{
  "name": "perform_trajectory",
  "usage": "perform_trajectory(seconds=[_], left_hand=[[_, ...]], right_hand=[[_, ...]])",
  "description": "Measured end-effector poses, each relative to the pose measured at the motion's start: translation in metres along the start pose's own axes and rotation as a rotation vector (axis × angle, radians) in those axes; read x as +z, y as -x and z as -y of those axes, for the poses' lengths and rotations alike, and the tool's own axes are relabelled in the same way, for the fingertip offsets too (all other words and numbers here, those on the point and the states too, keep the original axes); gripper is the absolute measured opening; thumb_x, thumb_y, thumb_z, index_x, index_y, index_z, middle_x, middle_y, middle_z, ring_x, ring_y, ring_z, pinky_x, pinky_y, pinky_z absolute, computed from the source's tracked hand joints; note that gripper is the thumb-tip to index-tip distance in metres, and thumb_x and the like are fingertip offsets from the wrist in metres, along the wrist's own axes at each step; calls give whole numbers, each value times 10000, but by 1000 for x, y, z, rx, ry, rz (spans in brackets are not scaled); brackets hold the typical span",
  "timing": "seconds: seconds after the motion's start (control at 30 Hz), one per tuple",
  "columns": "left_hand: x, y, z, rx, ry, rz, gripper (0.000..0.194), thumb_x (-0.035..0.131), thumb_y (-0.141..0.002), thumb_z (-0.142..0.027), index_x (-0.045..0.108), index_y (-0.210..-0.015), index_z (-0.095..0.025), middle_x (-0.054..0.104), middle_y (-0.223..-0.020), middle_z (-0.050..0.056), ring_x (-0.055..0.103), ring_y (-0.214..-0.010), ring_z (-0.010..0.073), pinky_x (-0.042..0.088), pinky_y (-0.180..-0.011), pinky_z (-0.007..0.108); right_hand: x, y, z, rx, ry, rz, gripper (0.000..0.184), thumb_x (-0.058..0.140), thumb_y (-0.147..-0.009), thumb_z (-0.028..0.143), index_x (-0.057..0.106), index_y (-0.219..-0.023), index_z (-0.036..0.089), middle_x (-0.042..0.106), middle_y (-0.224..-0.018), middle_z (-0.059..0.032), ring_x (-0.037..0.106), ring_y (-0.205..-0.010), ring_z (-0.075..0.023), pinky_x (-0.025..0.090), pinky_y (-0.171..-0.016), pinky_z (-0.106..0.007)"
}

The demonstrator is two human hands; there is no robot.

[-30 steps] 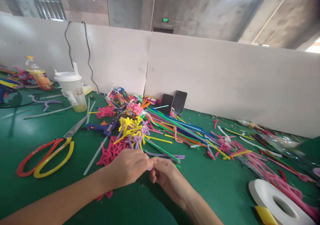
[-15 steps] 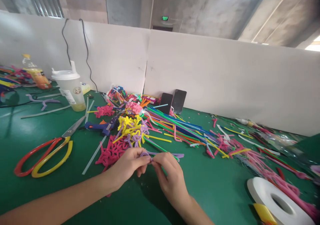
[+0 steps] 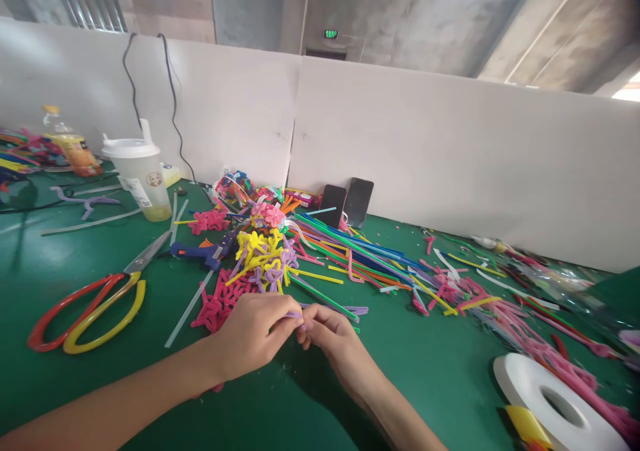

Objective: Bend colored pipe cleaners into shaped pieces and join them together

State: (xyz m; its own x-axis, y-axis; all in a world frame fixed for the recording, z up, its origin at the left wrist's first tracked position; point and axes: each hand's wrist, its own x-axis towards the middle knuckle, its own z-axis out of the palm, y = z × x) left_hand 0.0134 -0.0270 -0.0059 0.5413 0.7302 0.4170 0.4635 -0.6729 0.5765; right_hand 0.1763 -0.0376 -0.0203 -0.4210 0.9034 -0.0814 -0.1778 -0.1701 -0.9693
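Observation:
My left hand (image 3: 253, 334) and my right hand (image 3: 333, 341) meet fingertip to fingertip low over the green table (image 3: 430, 364). Both pinch a small purple pipe cleaner (image 3: 296, 315), mostly hidden by the fingers. Just beyond them lies a heap of bent pipe cleaner shapes: yellow and purple ones (image 3: 263, 257) and pink ones (image 3: 223, 301). Long straight pipe cleaners (image 3: 360, 257) in many colours fan out to the right.
Large scissors (image 3: 95, 301) with red and yellow handles lie at the left. A blue glue gun (image 3: 203, 253) and clear glue sticks sit behind the heap. A lidded cup (image 3: 140, 171), two phones (image 3: 347, 204) against the white partition, and a white tape roll (image 3: 555, 401) at the lower right.
Both hands stayed together over the same spot. The right hand turned at the wrist and its fingers curled in tighter on the purple piece.

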Motion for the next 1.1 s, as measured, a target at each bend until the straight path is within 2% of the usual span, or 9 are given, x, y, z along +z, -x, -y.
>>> perform_trajectory(seconds=[0.17, 0.3, 0.37, 0.43, 0.53, 0.63, 0.7, 0.9, 1.1], left_hand=[[-2, -1, -7, -229, 104, 72, 197, 391, -813, -227, 517, -675, -164, 544, -585, -20, 496, -547, 102, 353, -525, 206], [2, -2, -5, -417, 297, 136, 196, 387, -809, -239, 493, -665, -158, 497, -511, -38, 450, -470, 90, 313, -432, 186], [3, -2, -3, -429, 303, 124, 192, 392, -808, -242, 483, -662, -158, 491, -509, -40, 448, -467, 90, 314, -428, 186], [3, -2, -2, -348, 225, 84, 185, 389, -814, -232, 488, -675, -161, 508, -545, -33, 467, -497, 94, 336, -461, 192], [3, -1, 2, -63, 55, -1, 176, 370, -828, -179, 510, -723, -166, 565, -648, -3, 507, -596, 106, 379, -562, 212], [1, 1, 8, 259, -97, -44, 148, 391, -819, -125, 532, -821, -170, 605, -721, 24, 521, -658, 121, 399, -615, 236], [-1, 2, 10, 387, -179, -45, 164, 414, -802, -86, 527, -891, -165, 618, -781, 40, 528, -702, 131, 413, -636, 246], [-9, 3, 6, 459, -429, -44, 159, 448, -799, -117, 556, -887, -193, 601, -859, 51, 540, -748, 142, 418, -654, 253], [-14, 2, 0, 594, -430, 22, 116, 469, -793, -111, 569, -817, -163, 604, -823, 54, 526, -698, 139, 402, -625, 258]], right_hand=[[0, 2, 6, -93, 362, -40, 181, 470, -791, 318, 536, -705, 173, 499, -649, 12, 431, -618, -114, 328, -573, -236], [-1, 6, 7, -363, 885, -121, 118, 473, -785, 247, 556, -717, 197, 553, -723, -21, 441, -714, -157, 309, -745, -327], [-1, 6, 6, -445, 1006, -161, 120, 474, -784, 237, 572, -724, 204, 571, -735, -34, 440, -727, -169, 273, -791, -363], [-1, 5, 5, -367, 888, -171, 158, 459, -795, 274, 571, -712, 199, 560, -702, -35, 446, -687, -164, 312, -722, -335], [-1, 3, 7, -105, 424, -71, 250, 446, -800, 356, 554, -667, 174, 524, -635, -16, 456, -621, -138, 342, -596, -270], [-1, 3, 10, 65, 15, 34, 248, 498, -772, 365, 563, -673, 148, 524, -626, -7, 463, -610, -110, 358, -620, -255], [0, 3, 11, 131, -151, 63, 220, 531, -754, 342, 571, -677, 140, 523, -627, -4, 463, -605, -98, 367, -638, -254], [0, 5, 3, 268, -420, 117, 160, 518, -757, 257, 577, -687, 126, 503, -603, 14, 465, -575, -73, 382, -635, -238], [-2, 5, -2, 290, -412, 200, 132, 515, -748, 224, 580, -703, 118, 510, -549, 23, 491, -529, -78, 391, -649, -258]])
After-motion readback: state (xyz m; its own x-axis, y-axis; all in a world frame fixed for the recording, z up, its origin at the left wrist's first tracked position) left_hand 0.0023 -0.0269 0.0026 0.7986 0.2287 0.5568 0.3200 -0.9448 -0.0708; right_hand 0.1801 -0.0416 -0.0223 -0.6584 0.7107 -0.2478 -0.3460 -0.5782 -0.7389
